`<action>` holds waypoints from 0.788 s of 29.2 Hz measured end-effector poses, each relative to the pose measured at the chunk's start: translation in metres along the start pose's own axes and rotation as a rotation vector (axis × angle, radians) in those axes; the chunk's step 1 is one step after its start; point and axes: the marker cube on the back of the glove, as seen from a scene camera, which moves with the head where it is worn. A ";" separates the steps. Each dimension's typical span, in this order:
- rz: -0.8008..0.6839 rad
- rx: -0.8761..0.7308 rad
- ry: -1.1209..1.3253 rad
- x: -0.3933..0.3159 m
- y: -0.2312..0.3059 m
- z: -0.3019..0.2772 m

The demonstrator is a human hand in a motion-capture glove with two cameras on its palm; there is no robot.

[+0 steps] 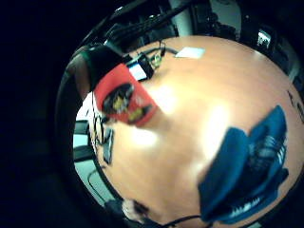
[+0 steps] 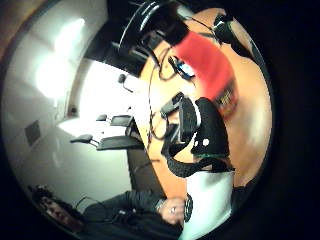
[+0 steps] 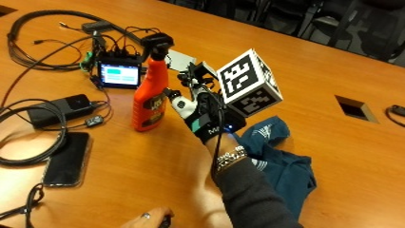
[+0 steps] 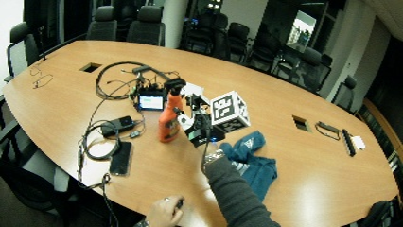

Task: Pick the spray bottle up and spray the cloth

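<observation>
Wooden conference table [image 3: 329, 61] carries the upright orange spray bottle [image 3: 149, 102] near its cable-strewn edge, gloved right hand [image 3: 206, 116] just beside it, fingers seemingly relaxed and holding nothing; rigid, smooth plastic, likely best gripped at the narrow neck, blue cloth [image 3: 284, 159] nearby.

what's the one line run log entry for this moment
stage: reaching | right hand: open, beside spray bottle, no grip yet | spray bottle: upright on table | cloth: crumpled beside forearm, unsprayed

Orange spray bottle [image 4: 169, 124] upright on the table [image 4: 302, 165] — gloved right hand [image 4: 200, 127] just beside it, blue cloth [image 4: 255, 163] near.
</observation>
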 end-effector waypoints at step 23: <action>0.091 -0.312 0.472 0.052 0.157 -0.092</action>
